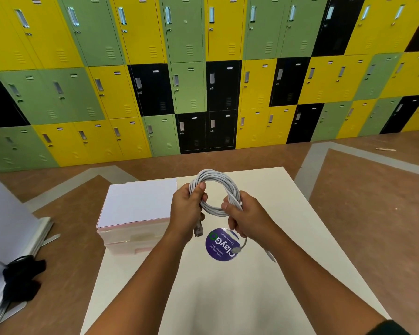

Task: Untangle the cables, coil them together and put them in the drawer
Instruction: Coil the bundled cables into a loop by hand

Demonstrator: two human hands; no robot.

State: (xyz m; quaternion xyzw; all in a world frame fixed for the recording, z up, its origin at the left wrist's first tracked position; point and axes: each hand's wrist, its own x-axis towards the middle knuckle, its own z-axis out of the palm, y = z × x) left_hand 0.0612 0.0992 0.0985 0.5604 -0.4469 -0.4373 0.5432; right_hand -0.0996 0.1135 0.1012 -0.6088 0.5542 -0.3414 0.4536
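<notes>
Standing on brown floor (373, 213) before lockers (143, 44), white table (264, 298) bears drawer unit (131, 235).

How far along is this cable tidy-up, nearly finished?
Done: the white cables are wound into one round coil. In hand: the left hand and right hand both grip it above the table, with connector ends dangling. Left: tuck in those ends, open the drawer unit, whose drawers look shut, and lay the coil inside.
</notes>
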